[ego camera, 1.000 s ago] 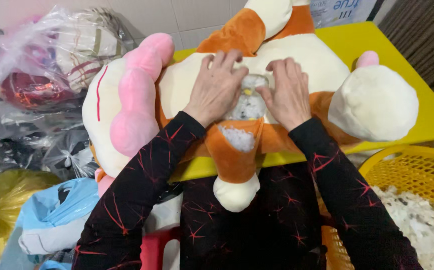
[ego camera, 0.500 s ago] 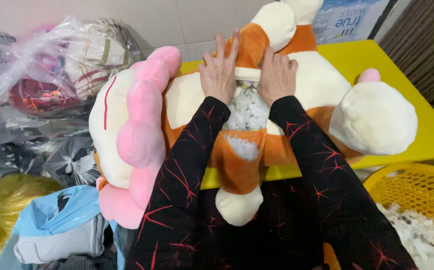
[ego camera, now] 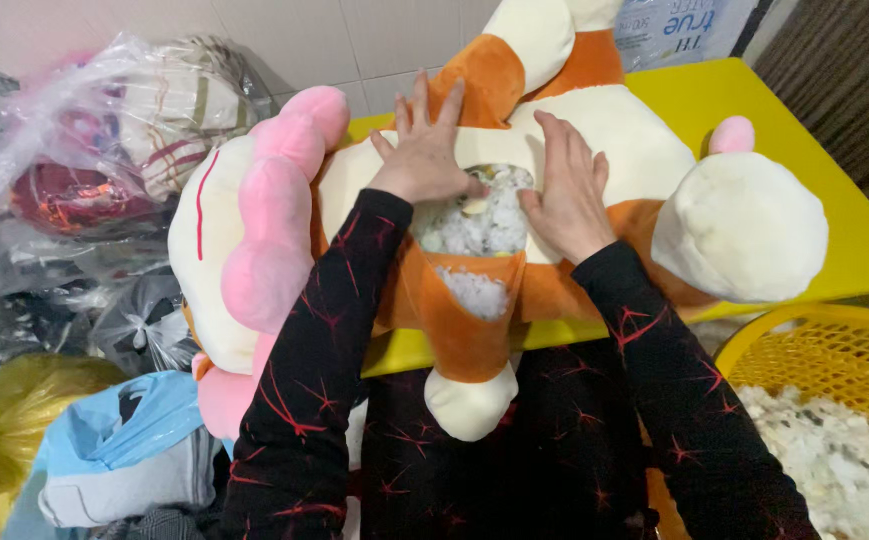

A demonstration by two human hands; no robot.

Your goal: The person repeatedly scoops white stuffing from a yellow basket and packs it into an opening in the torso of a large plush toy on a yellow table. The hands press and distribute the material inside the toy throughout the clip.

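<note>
Pressing flat with open fingers, the left hand (ego camera: 424, 150) and right hand (ego camera: 566, 190) spread the seam opening (ego camera: 476, 215) of the plush toy (ego camera: 644, 140), gripping nothing, on the yellow worktop (ego camera: 834, 170).

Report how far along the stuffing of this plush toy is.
Done: the plush toy looks plump, and white filling shows in its open seam. In hand: the left hand and right hand press flat on either side of that opening. Left: the seam is still open, and more loose filling sits in the yellow basket.
</note>
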